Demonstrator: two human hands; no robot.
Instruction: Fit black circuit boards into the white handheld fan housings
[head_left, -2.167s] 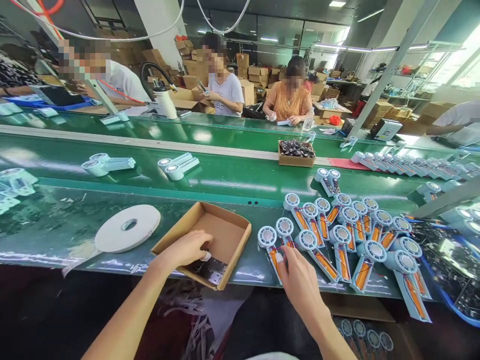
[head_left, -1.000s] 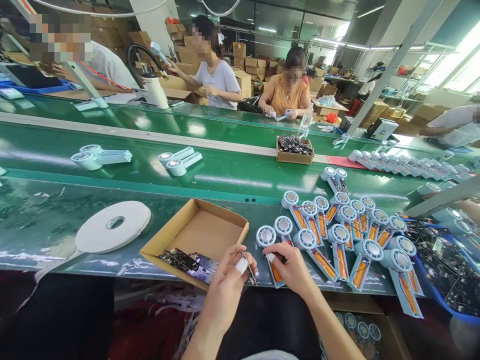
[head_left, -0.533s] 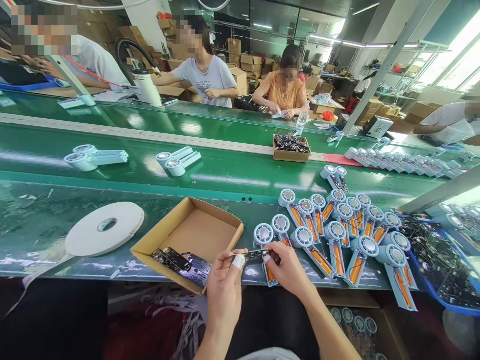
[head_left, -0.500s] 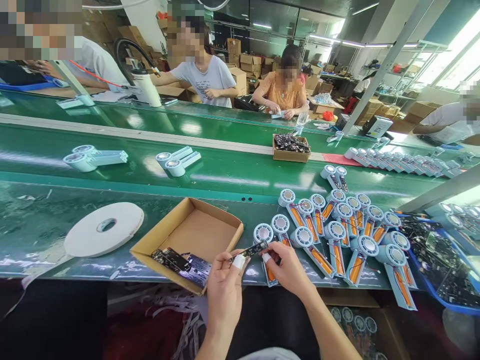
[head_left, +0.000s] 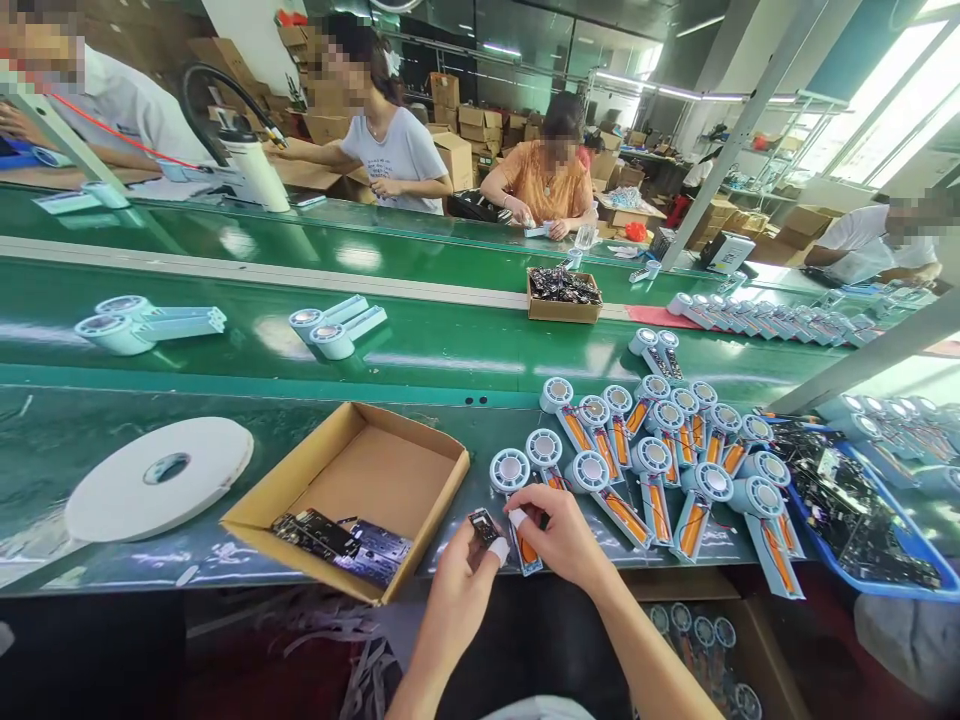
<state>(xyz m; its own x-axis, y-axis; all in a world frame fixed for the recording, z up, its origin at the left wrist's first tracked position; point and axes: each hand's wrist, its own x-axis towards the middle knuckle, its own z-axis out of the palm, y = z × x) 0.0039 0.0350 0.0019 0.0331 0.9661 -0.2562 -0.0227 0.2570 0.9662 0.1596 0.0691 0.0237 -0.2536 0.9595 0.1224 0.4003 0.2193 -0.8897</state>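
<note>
Black board (head_left: 484, 525) pinched in your left fingers (head_left: 498, 549); your right hand (head_left: 556, 532), fingertips nearly closed, at nearest blue fan (head_left: 510, 470).

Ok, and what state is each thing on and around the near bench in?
Left hand: closed on circuit board.
Circuit board: held, tilted.
Right hand: fingers bent; grip unclear.
Near fan housings: open, orange strips showing.
Cardboard tray: open, partly filled.
Tape roll: flat, end unwound.
Blue bin: open, filled.
Belt box: open, heaped.
</note>
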